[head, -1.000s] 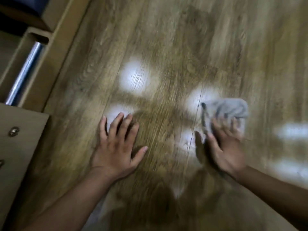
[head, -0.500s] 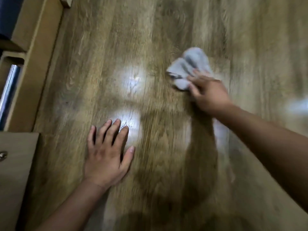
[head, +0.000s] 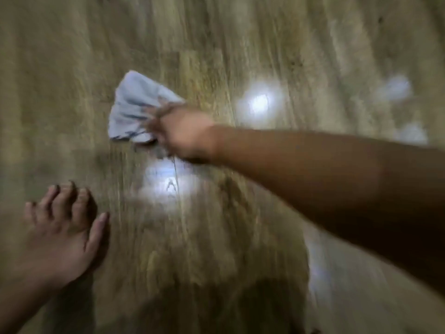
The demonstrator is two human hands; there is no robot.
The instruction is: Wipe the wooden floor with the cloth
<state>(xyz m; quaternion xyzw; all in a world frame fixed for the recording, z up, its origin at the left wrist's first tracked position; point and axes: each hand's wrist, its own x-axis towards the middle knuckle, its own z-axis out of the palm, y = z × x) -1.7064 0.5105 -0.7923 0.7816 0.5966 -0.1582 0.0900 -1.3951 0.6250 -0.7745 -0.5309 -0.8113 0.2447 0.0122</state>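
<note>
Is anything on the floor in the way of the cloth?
Nothing visible. The right hand holds the cloth on the wooden floor, which looks bare around it. The left hand rests flat nearer the person, apart from the cloth.

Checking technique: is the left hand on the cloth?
No, the left hand rests on the bare floor; the right hand holds the cloth.
</note>
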